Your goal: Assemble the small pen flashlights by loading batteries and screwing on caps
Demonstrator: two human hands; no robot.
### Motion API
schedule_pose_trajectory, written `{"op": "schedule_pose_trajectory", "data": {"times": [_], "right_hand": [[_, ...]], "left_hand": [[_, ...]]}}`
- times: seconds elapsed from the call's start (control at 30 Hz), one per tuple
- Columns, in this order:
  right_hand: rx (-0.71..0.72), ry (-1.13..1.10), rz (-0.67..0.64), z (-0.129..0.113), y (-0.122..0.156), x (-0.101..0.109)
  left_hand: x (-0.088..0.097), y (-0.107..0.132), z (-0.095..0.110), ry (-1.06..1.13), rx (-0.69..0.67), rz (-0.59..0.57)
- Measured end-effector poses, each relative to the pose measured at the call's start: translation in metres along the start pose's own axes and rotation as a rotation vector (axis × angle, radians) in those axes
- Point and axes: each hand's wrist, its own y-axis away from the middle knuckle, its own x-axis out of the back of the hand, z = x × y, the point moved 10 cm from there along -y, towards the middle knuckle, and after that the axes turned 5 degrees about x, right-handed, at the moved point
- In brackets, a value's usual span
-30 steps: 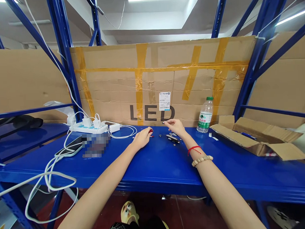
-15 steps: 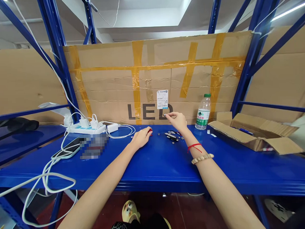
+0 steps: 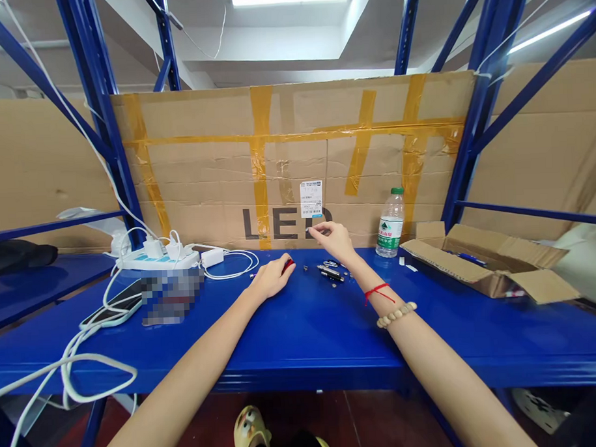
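My left hand (image 3: pixel 272 277) rests on the blue shelf top with its fingers curled round a small red object (image 3: pixel 288 265); most of that object is hidden, so its kind cannot be made out. Raised above the shelf, my right hand (image 3: pixel 334 240) pinches a tiny silvery piece (image 3: pixel 308 230) between thumb and forefinger. Below the right hand lie dark, pen-like parts (image 3: pixel 331 272) with silver ends. A small loose piece (image 3: pixel 305 269) sits between the two hands, and other bits are scattered around the dark parts.
A water bottle (image 3: pixel 390 223) and an open cardboard box (image 3: pixel 485 259) stand at the right. On the left are a power strip (image 3: pixel 157 260), white cables (image 3: pixel 95 358) and a phone (image 3: pixel 112 305). A tall cardboard sheet (image 3: pixel 203 181) closes off the back.
My right hand has moved a little left, towards my left hand, still pinching the tiny piece. My left hand stays nearly in place. The whole view has shifted slightly.
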Motion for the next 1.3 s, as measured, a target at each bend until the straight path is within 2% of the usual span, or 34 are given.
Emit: {"op": "schedule_pose_trajectory", "data": {"times": [0.17, 0.27, 0.33, 0.5, 0.6, 0.7, 0.77, 0.9, 0.97, 1.07, 1.13, 1.23, 1.3], "right_hand": [[0.071, 0.022, -0.493, 0.018, 0.014, -0.031], [0.088, 0.057, -0.603, 0.035, 0.024, -0.033], [0.095, 0.094, -0.629, 0.042, 0.029, -0.036], [0.183, 0.315, -0.645, 0.041, 0.034, -0.043], [0.219, 0.381, -0.571, 0.037, 0.028, -0.031], [0.145, 0.428, -0.500, 0.046, 0.021, -0.009], [0.055, 0.474, -0.510, 0.060, 0.022, 0.002], [-0.093, 0.401, -0.676, 0.088, 0.035, -0.002], [-0.069, 0.372, -0.643, 0.087, 0.034, -0.003], [0.032, 0.204, -0.468, 0.063, 0.027, -0.001], [0.037, -0.061, -0.391, 0.043, 0.027, -0.005], [0.042, -0.430, -0.382, 0.014, 0.034, -0.019], [0.046, -0.521, -0.382, 0.004, 0.039, -0.025]], "left_hand": [[0.002, -0.005, 0.006, 0.010, -0.060, -0.001], [-0.001, -0.007, 0.009, -0.003, -0.077, -0.020], [-0.003, -0.007, 0.012, -0.003, -0.092, -0.029], [-0.008, -0.007, 0.016, 0.016, -0.106, -0.060], [-0.007, -0.006, 0.015, 0.036, -0.094, -0.060], [-0.002, -0.005, 0.014, 0.042, -0.084, -0.046], [0.000, -0.004, 0.013, 0.048, -0.078, -0.039], [0.001, -0.002, 0.013, 0.079, -0.089, -0.020], [0.000, -0.003, 0.013, 0.108, -0.096, -0.001], [-0.004, -0.004, 0.015, 0.226, -0.108, 0.012], [-0.008, -0.004, 0.019, 0.349, -0.126, -0.009], [-0.011, -0.001, 0.027, 0.492, -0.148, -0.030], [-0.011, 0.002, 0.032, 0.528, -0.150, -0.033]]}}
